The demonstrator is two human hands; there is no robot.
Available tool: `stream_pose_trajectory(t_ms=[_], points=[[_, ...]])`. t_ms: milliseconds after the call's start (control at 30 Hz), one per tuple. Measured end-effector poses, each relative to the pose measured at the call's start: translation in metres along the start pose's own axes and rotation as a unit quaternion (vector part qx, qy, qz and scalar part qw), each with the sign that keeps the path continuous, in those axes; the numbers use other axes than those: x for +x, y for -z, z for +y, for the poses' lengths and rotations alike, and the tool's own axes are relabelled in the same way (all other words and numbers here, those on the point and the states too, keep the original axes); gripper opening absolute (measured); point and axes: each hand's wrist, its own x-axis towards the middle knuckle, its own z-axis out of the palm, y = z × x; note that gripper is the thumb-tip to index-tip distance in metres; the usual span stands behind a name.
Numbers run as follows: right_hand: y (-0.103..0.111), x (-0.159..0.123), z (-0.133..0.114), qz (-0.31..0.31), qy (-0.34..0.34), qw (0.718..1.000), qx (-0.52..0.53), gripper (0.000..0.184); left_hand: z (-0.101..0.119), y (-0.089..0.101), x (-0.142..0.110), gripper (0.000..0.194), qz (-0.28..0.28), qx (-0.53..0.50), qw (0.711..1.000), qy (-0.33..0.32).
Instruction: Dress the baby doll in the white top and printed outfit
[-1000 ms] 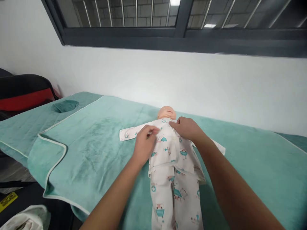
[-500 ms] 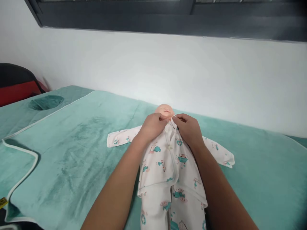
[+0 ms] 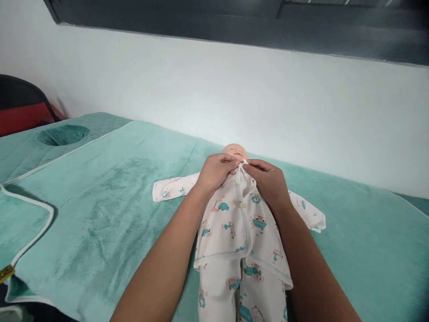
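A baby doll (image 3: pixel 234 150) lies on its back, dressed in a white printed shirt (image 3: pixel 225 217) and matching trousers (image 3: pixel 219 290). At the neck, my left hand (image 3: pixel 217 170) pinches one front edge of the shirt. Beside it my right hand (image 3: pixel 266 179) grips the facing edge, the fingertips of both hands almost meeting. The collar is drawn up a little under the doll's chin. Lower on the front a small pale button (image 3: pixel 243 205) shows, with the cloth gaping slightly above it. Both sleeves stretch out sideways.
A teal plush cover (image 3: pixel 110 214) with pale piping spreads under the doll; a round face hole (image 3: pixel 63 135) is at the far left. A white wall (image 3: pixel 201 85) and dark window frame (image 3: pixel 167 20) stand behind. A black and red chair (image 3: pixel 25 107) is at the left edge.
Both hands have come together at the collar and taken hold of the shirt's front edges, lifting them. The view has tilted down and moved closer to the doll.
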Motion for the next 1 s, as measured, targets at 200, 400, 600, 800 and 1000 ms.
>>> stream_pose_trajectory(t_ms=[200, 400, 600, 800, 1000], points=[[0.0, -0.003, -0.005, -0.018, -0.01, 0.999, -0.042, 0.023, -0.004, 0.003, 0.003, 0.013, -0.01, -0.003, 1.0, 0.005], [0.001, -0.001, -0.003, -0.046, -0.01, 0.997, -0.065, 0.025, -0.005, 0.002, 0.005, 0.011, -0.019, 0.02, 1.0, -0.004], [0.0, -0.001, -0.003, -0.06, 0.012, 0.993, -0.097, 0.024, -0.004, 0.004, 0.004, 0.021, -0.038, 0.066, 0.997, -0.027], [-0.001, -0.002, -0.006, -0.069, 0.035, 0.985, -0.154, 0.023, 0.005, 0.001, 0.001, 0.016, -0.007, 0.099, 0.995, 0.001], [0.005, -0.001, -0.002, -0.123, 0.001, 0.991, -0.057, 0.032, 0.006, 0.001, -0.001, 0.017, -0.012, 0.042, 0.998, 0.034]])
